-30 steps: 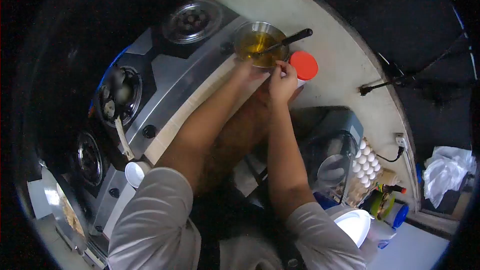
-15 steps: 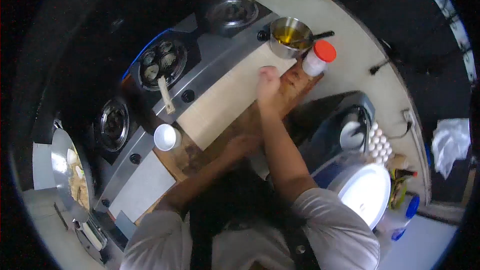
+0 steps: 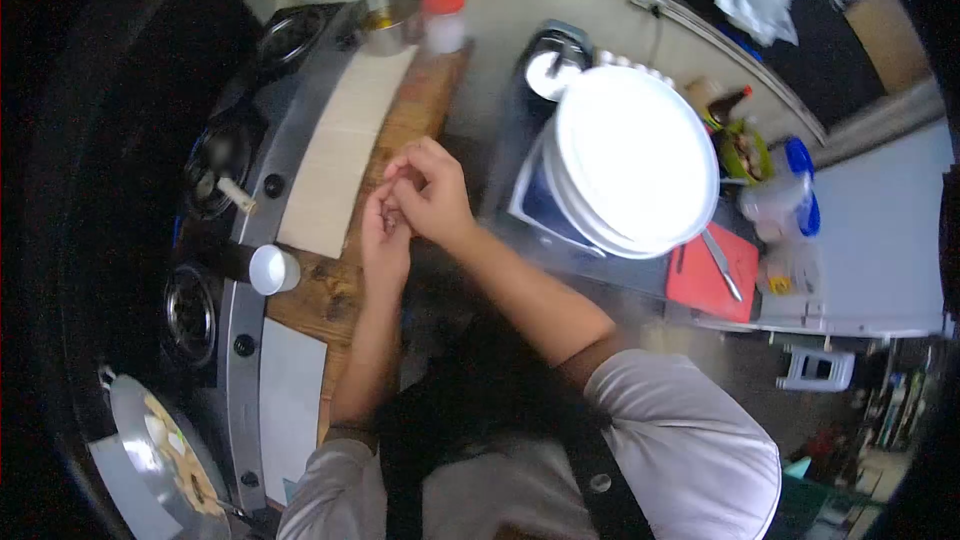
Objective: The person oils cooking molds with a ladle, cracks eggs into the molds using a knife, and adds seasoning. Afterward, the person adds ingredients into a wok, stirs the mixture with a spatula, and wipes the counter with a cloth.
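Before my body, over the edge of the wooden counter (image 3: 330,292), my two hands meet. My right hand (image 3: 436,192) is closed in a pinch, its fingertips against the fingers of my left hand (image 3: 386,236). The left one is curled with its palm partly turned up. Whatever lies between the fingers, if anything, is too small to make out. Close by on the counter lies a long beige sheet (image 3: 342,152). A white cup (image 3: 273,270) stands to the left. At the far end are a steel pot (image 3: 388,28) with yellow liquid and a red-lidded jar (image 3: 446,28).
Stove burners (image 3: 190,312) line the left side, with a wok (image 3: 140,442) of food at lower left. To the right stand a large white-lidded tub (image 3: 636,155) and a red cutting board (image 3: 690,285) with a knife (image 3: 722,265). Several eggs (image 3: 630,62) sit behind the tub.
The view has swung to the right, bringing the cutting board and knife into sight. My right hand has drawn back from near the red-lidded jar, and both hands have come together.
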